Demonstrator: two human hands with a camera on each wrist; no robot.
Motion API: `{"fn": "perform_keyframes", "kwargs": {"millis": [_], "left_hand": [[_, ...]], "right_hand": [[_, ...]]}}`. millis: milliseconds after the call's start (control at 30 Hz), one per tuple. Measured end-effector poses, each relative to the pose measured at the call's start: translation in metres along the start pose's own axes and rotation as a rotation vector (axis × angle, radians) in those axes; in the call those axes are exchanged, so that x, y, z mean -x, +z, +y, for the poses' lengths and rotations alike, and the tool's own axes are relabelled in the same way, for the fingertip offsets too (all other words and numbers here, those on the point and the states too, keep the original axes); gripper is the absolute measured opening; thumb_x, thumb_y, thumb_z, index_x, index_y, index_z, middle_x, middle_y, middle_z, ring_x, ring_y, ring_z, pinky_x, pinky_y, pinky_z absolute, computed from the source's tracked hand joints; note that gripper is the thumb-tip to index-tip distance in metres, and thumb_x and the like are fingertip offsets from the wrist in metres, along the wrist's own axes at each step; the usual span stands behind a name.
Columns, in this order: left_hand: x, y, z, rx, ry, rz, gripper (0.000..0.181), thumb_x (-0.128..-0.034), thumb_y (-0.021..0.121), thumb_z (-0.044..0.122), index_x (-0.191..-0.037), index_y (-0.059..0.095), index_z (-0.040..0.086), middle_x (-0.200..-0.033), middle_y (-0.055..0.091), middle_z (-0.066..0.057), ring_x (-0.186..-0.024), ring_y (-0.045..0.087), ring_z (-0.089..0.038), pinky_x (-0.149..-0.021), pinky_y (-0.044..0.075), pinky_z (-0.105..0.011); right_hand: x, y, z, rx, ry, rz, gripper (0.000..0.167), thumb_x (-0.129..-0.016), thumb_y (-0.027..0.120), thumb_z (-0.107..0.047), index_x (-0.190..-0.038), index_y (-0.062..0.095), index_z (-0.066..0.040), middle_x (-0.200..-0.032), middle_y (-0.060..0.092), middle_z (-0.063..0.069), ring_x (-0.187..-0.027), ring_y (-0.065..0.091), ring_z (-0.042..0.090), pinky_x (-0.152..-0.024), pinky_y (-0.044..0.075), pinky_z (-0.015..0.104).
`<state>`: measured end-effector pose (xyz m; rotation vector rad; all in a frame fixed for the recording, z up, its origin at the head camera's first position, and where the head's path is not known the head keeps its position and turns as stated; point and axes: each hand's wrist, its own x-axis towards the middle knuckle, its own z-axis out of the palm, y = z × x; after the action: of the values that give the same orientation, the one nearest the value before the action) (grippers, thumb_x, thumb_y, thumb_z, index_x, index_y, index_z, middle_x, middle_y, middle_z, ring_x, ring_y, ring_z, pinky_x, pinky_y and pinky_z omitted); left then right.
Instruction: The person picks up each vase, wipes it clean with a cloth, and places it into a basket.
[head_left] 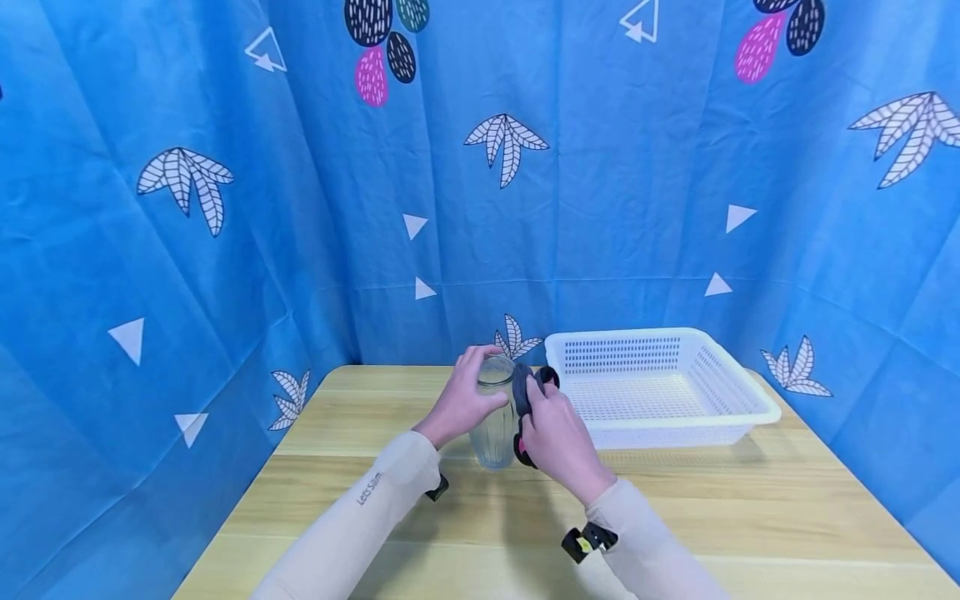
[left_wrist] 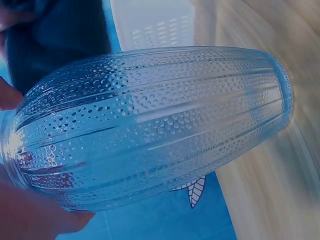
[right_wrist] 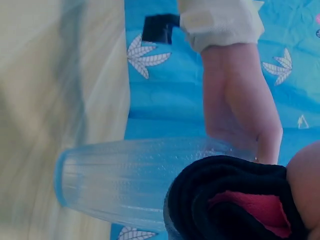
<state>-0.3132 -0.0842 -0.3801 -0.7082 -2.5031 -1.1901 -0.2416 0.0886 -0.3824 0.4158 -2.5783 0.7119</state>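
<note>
"What stood on the worktop?"

"A white basket, set to the right, perhaps for elbow room."

"And the glass vase?"

"Left of the basket; whether its base touched down, I couldn't tell. The left hand gripped its neck, likely to steady it, while the right hand held a dark cloth beside it, probably bunched for a fuller grip."

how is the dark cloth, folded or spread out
Folded over, not spread: in the right wrist view the dark cloth curls in layers around its pink side, and the right hand grips it.
</note>
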Motion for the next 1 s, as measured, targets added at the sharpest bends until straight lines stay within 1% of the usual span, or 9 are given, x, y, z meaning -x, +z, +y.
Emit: {"fn": "perform_keyframes", "kwargs": {"millis": [100, 233, 367, 500, 567, 633, 767, 933, 1000], "left_hand": [[0.000, 0.001, 0.000, 0.018, 0.000, -0.014, 0.069, -0.0796, 0.070, 0.019, -0.143, 0.045, 0.022, -0.142, 0.045, 0.001, -0.135, 0.040, -0.027, -0.109, 0.040, -0.051], [-0.001, 0.001, -0.002, 0.029, 0.005, -0.005, 0.068, -0.0793, 0.070, 0.017, -0.142, 0.046, 0.019, -0.140, 0.046, 0.000, -0.134, 0.040, -0.026, -0.108, 0.040, -0.051], [-0.003, 0.002, -0.003, 0.042, 0.011, 0.019, 0.065, -0.0810, 0.071, 0.019, -0.142, 0.048, 0.018, -0.140, 0.047, -0.001, -0.133, 0.040, -0.026, -0.108, 0.041, -0.052], [-0.002, 0.005, -0.004, 0.056, 0.002, 0.028, 0.063, -0.0860, 0.076, 0.032, -0.141, 0.048, 0.019, -0.140, 0.048, -0.001, -0.135, 0.042, -0.030, -0.109, 0.040, -0.052], [-0.002, 0.006, -0.005, 0.054, -0.007, 0.034, 0.064, -0.0866, 0.077, 0.040, -0.141, 0.048, 0.021, -0.141, 0.047, 0.000, -0.136, 0.042, -0.030, -0.110, 0.040, -0.051], [-0.001, 0.008, -0.006, 0.044, -0.018, 0.041, 0.066, -0.0866, 0.077, 0.043, -0.141, 0.046, 0.022, -0.144, 0.040, 0.001, -0.136, 0.043, -0.028, -0.110, 0.040, -0.049], [0.001, 0.010, -0.006, 0.031, -0.046, 0.059, 0.069, -0.0853, 0.077, 0.045, -0.141, 0.041, 0.024, -0.142, 0.029, -0.003, -0.130, 0.044, -0.024, -0.107, 0.044, -0.047], [0.004, 0.007, -0.003, 0.034, -0.066, 0.086, 0.072, -0.0841, 0.079, 0.046, -0.141, 0.042, 0.022, -0.136, 0.036, -0.004, -0.129, 0.045, -0.022, -0.107, 0.044, -0.048], [0.003, 0.005, -0.001, 0.023, -0.063, 0.088, 0.071, -0.0847, 0.079, 0.045, -0.141, 0.043, 0.021, -0.136, 0.040, -0.002, -0.130, 0.044, -0.021, -0.108, 0.043, -0.048]], "right_hand": [[-0.008, 0.002, 0.002, 0.018, 0.002, -0.012, 0.053, -0.094, 0.057, -0.006, -0.143, 0.048, 0.010, -0.126, 0.059, 0.036, -0.111, 0.062, 0.045, -0.095, 0.052, 0.053], [-0.015, 0.009, 0.008, 0.016, 0.055, -0.108, 0.055, -0.096, 0.056, -0.008, -0.144, 0.041, 0.016, -0.130, 0.056, 0.039, -0.119, 0.059, 0.045, -0.099, 0.050, 0.053], [-0.019, 0.020, 0.016, -0.006, 0.108, -0.197, 0.058, -0.097, 0.055, -0.009, -0.144, 0.036, 0.020, -0.131, 0.055, 0.040, -0.119, 0.060, 0.044, -0.097, 0.051, 0.052], [-0.013, 0.035, 0.026, -0.049, 0.155, -0.289, 0.052, -0.095, 0.055, -0.009, -0.137, 0.046, 0.019, -0.114, 0.065, 0.034, -0.092, 0.069, 0.035, -0.079, 0.057, 0.047], [-0.008, 0.045, 0.031, -0.058, 0.163, -0.337, 0.042, -0.093, 0.057, -0.008, -0.127, 0.055, 0.016, -0.099, 0.069, 0.026, -0.076, 0.066, 0.027, -0.068, 0.055, 0.042], [-0.004, 0.053, 0.035, -0.050, 0.157, -0.373, 0.030, -0.091, 0.058, -0.008, -0.113, 0.062, 0.011, -0.087, 0.067, 0.018, -0.066, 0.060, 0.021, -0.061, 0.052, 0.038], [0.001, 0.060, 0.041, -0.042, 0.140, -0.393, 0.015, -0.088, 0.059, -0.007, -0.097, 0.064, 0.005, -0.081, 0.064, 0.014, -0.064, 0.057, 0.019, -0.058, 0.049, 0.036], [0.001, 0.050, 0.038, -0.064, 0.155, -0.388, 0.014, -0.089, 0.059, -0.007, -0.096, 0.065, 0.004, -0.088, 0.066, 0.016, -0.071, 0.060, 0.022, -0.064, 0.051, 0.038], [0.002, 0.041, 0.033, -0.068, 0.148, -0.372, 0.023, -0.090, 0.058, -0.008, -0.105, 0.066, 0.007, -0.098, 0.070, 0.020, -0.080, 0.065, 0.026, -0.070, 0.054, 0.042]]}}
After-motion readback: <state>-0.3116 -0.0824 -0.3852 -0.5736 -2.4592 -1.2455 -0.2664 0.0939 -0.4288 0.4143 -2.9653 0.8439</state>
